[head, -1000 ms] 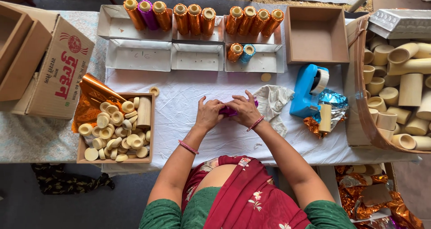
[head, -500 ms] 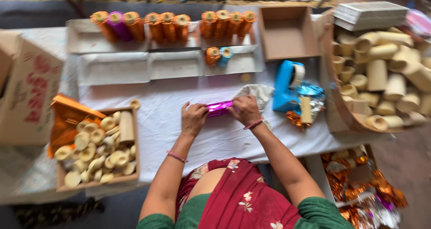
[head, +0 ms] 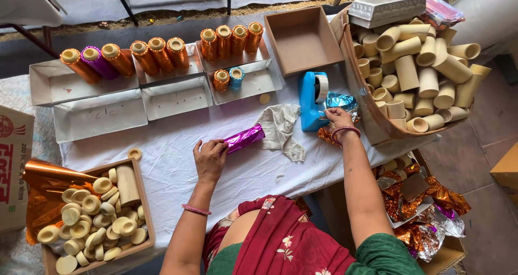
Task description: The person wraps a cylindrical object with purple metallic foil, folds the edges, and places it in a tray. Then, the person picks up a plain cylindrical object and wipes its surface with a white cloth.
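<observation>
The left hand [head: 209,159] closes its fingers on one end of a purple foil-wrapped tube [head: 244,138] lying on the white tabletop [head: 178,161]. A crumpled cloth [head: 283,129] lies between that tube and the blue tape dispenser [head: 312,99], where the right hand [head: 340,118] pinches at the tape; a basket of bare cardboard tubes [head: 415,70] crowds just beside it.

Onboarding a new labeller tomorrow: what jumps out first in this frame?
The shiny purple foil-wrapped tube at mid-table on the white cloth, its near end held by the left hand. The right hand reaches to the blue tape dispenser beside the crumpled blue foil. Behind them, a row of orange foil-wrapped tubes lies across shallow white trays, and a big carton of bare cardboard tubes fills the right side.
</observation>
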